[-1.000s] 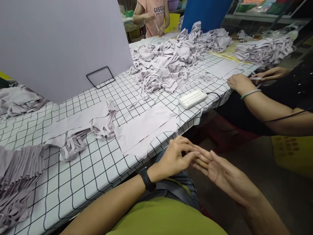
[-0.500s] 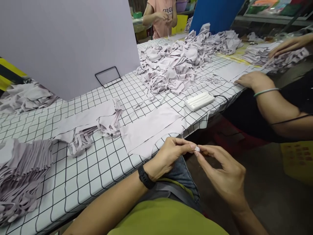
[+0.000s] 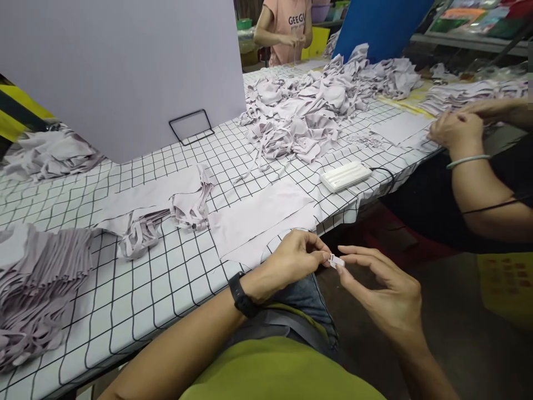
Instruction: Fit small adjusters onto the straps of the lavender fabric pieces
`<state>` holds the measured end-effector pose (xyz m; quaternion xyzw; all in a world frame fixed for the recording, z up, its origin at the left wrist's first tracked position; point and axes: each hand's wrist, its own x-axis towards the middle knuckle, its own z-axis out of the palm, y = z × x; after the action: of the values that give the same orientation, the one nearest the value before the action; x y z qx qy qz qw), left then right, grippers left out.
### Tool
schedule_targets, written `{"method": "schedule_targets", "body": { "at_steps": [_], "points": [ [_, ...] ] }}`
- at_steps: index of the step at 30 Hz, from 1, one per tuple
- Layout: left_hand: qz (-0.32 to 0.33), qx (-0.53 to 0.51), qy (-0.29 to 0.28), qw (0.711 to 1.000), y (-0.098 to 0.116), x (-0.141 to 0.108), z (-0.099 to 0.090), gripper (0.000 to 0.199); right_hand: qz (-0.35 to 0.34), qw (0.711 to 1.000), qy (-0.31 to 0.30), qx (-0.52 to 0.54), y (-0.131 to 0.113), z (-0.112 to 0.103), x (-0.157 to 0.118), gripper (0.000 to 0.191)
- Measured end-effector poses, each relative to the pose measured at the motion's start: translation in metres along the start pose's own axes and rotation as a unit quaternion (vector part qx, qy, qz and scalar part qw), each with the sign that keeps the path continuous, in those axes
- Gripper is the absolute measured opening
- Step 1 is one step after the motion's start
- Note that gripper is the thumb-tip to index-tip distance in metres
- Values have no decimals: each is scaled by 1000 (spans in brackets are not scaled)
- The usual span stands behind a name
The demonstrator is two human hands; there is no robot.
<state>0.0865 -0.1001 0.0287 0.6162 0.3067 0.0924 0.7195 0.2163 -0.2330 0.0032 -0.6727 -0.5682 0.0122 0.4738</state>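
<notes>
Between my two hands, just off the table's front edge, is a small white clasp-like piece (image 3: 336, 261), too small to name surely. My left hand (image 3: 297, 255), with a black band on the wrist, pinches its left end between thumb and fingers. At its right end, the thumb and index finger of my right hand (image 3: 383, 289) close on it, while the other fingers are loosely bent. Nearest to my left hand, a pale lilac fabric piece (image 3: 262, 216) lies flat on the grid-patterned tablecloth (image 3: 175, 278).
Pale fabric stacks with straps (image 3: 45, 266) lie at the left, with a strapped bundle (image 3: 187, 200) nearer the middle. A large fabric heap (image 3: 308, 105) lies farther back, near a white corded device (image 3: 345, 176). A grey panel (image 3: 125, 72) stands behind. A co-worker's hands (image 3: 462, 128) are at the right.
My right fingers have shifted slightly, and more of the small white piece shows between my hands. The co-worker's hands at the right have come together. The view has shifted slightly.
</notes>
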Motion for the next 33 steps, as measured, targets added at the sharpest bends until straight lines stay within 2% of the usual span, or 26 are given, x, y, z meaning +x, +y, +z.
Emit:
{"method": "schedule_targets", "body": {
  "at_steps": [4, 10, 17, 22, 27, 30, 33],
  "points": [
    [-35, -58, -61, 996, 7, 1, -11, 7, 18, 999, -25, 43, 3, -3, -2, 12],
    [-64, -52, -109, 991, 6, 8, -24, 3, 1, 1000, -15, 16, 3, -7, -5, 9],
    [-39, -33, -138, 989, 9, 12, -33, 6, 7, 1000, -18, 7, 4, -12, -7, 9],
    [5, 109, -140, 984, 18, 12, -31, 12, 27, 998, -48, 5, 13, -14, -9, 6],
    [50, 242, -156, 956, 22, 16, -25, 14, 160, 977, -103, 97, 13, -8, 3, 31],
    [55, 317, -132, 937, 25, 20, -22, 13, 230, 957, -113, 138, 9, 0, 14, 27],
    [67, 363, -98, 924, 26, 22, -21, 13, 250, 949, -122, 149, 6, 6, 21, 30]
  ]
}}
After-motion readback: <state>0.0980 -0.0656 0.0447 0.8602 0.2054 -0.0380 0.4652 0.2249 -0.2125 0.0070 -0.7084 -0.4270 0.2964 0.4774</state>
